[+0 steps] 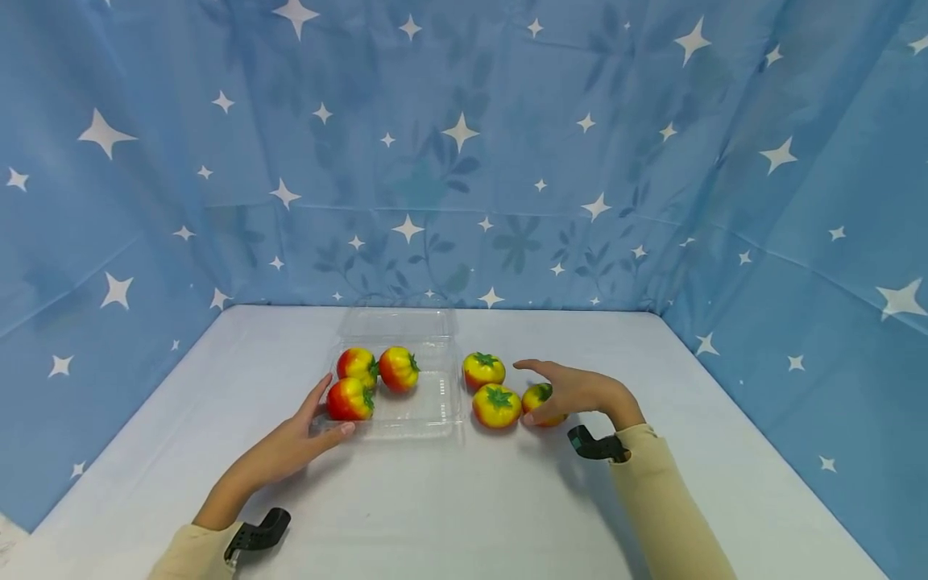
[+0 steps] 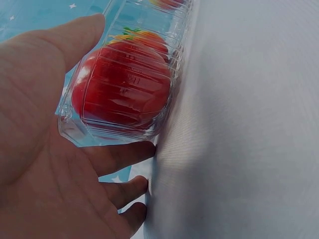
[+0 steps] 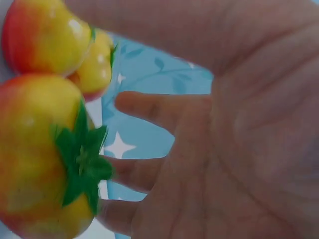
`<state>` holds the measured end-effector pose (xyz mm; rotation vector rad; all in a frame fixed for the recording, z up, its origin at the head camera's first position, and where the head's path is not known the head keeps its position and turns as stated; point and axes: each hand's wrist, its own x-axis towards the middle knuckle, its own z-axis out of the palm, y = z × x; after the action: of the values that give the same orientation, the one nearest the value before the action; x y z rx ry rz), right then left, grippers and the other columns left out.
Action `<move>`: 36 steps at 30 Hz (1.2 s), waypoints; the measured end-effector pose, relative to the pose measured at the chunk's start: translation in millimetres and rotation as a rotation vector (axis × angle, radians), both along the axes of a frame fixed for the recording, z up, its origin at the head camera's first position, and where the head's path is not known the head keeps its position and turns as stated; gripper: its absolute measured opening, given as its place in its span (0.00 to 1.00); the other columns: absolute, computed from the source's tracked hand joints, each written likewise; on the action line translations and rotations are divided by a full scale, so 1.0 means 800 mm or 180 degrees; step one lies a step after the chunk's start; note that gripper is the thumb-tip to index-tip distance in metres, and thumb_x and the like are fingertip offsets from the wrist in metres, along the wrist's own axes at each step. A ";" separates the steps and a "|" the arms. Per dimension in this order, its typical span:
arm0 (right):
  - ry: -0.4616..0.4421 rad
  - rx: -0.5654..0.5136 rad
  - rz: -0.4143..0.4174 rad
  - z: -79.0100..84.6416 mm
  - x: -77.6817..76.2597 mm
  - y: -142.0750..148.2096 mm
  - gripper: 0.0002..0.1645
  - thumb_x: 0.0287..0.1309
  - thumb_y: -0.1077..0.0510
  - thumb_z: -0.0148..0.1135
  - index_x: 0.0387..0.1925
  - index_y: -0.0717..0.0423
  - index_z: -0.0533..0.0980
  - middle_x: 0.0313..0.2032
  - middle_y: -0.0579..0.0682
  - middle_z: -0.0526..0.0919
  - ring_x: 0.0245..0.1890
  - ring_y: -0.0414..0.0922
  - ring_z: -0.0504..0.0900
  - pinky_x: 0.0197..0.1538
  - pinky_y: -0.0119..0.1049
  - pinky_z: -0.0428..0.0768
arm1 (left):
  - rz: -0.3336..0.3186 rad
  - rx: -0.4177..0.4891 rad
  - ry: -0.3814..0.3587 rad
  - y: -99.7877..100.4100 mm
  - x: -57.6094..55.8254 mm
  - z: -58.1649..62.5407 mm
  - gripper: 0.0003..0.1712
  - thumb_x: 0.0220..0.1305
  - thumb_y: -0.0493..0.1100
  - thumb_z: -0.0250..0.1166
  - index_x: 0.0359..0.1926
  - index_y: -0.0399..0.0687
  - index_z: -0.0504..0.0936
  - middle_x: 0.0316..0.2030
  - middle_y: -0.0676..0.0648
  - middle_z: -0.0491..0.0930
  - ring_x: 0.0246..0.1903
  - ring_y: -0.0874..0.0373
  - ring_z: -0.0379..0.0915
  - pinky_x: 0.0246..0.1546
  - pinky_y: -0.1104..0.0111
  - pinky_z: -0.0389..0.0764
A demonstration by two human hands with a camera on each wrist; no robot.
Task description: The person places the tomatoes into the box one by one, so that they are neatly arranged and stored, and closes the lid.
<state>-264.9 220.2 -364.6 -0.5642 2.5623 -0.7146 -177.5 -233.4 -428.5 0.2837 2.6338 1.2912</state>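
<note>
A clear plastic clamshell box stands on the table with its lid folded back, and three red-and-yellow tomatoes lie in its left part. My left hand is at the box's near left corner, thumb by the rim and fingers spread along the outside. The left wrist view shows a red tomato through the wall. To the right of the box sit three more tomatoes with green leafy tops. Over the rightmost tomato my right hand reaches with parted fingers, partly hiding it in the head view.
A white cloth covers the table. Blue curtains with white stars hang behind it and along both sides. Black wrist bands with camera mounts sit at both sleeves.
</note>
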 end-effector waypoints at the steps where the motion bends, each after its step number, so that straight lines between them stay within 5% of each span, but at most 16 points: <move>1: -0.0011 0.0040 -0.0003 -0.001 -0.001 0.001 0.55 0.59 0.44 0.78 0.82 0.47 0.62 0.80 0.63 0.60 0.76 0.66 0.61 0.72 0.74 0.62 | -0.0007 0.0006 0.0002 0.000 0.000 0.000 0.61 0.76 0.63 0.65 0.87 0.49 0.32 0.80 0.22 0.45 0.78 0.22 0.45 0.69 0.26 0.56; 8: -0.0058 0.0213 0.0056 -0.007 -0.004 0.004 0.44 0.57 0.48 0.79 0.73 0.50 0.74 0.72 0.60 0.73 0.68 0.62 0.70 0.71 0.70 0.67 | -0.0022 -0.0018 0.0039 0.000 -0.001 0.000 0.61 0.76 0.63 0.64 0.87 0.49 0.33 0.81 0.22 0.45 0.78 0.22 0.46 0.69 0.25 0.56; 20: -0.0053 0.0296 0.0020 -0.007 -0.004 0.004 0.39 0.52 0.57 0.78 0.67 0.49 0.78 0.64 0.55 0.78 0.61 0.58 0.73 0.68 0.67 0.71 | -0.0030 -0.0017 0.0060 -0.001 -0.001 -0.001 0.61 0.76 0.63 0.64 0.87 0.48 0.33 0.80 0.21 0.46 0.77 0.22 0.47 0.69 0.25 0.56; 36: 0.0677 -0.0010 -0.0147 0.002 -0.014 -0.001 0.38 0.60 0.58 0.74 0.71 0.56 0.74 0.58 0.63 0.73 0.53 0.57 0.76 0.58 0.55 0.81 | -0.0033 -0.0020 0.0061 -0.001 -0.002 0.001 0.61 0.76 0.63 0.65 0.87 0.49 0.33 0.80 0.22 0.46 0.78 0.22 0.46 0.70 0.25 0.54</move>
<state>-276.1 219.4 -362.7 -0.6136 2.7789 -0.7080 -179.3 -234.4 -428.0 0.3096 2.6482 1.2831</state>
